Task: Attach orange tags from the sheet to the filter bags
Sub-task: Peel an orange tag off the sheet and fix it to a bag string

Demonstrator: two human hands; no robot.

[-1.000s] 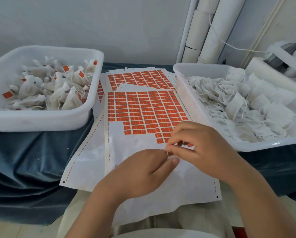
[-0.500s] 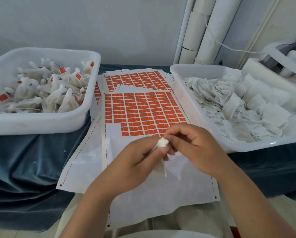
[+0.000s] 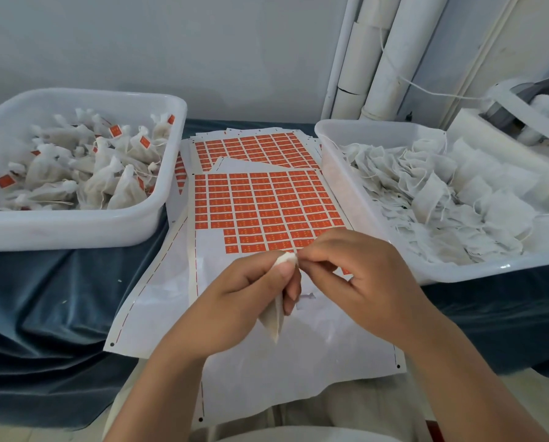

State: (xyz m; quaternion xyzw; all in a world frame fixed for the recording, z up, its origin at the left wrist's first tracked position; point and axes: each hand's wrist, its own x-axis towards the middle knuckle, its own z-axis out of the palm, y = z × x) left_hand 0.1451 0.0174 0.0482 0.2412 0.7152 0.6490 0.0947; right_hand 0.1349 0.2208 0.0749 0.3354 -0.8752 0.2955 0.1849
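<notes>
My left hand (image 3: 244, 299) has raised the filter bag (image 3: 274, 319) above the sheet (image 3: 260, 205), gripping its bunched neck, while my right hand (image 3: 362, 275) pinches its top, so I judge tagging comes next.

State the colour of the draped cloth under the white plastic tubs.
The draped cloth is dark teal-blue; head view shows it best.

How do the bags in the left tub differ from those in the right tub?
The left tub bags look plump and gathered at the neck; right tub bags lie flat. Several left tub bags carry orange tags; none show on the right tub bags. All are white.
</notes>
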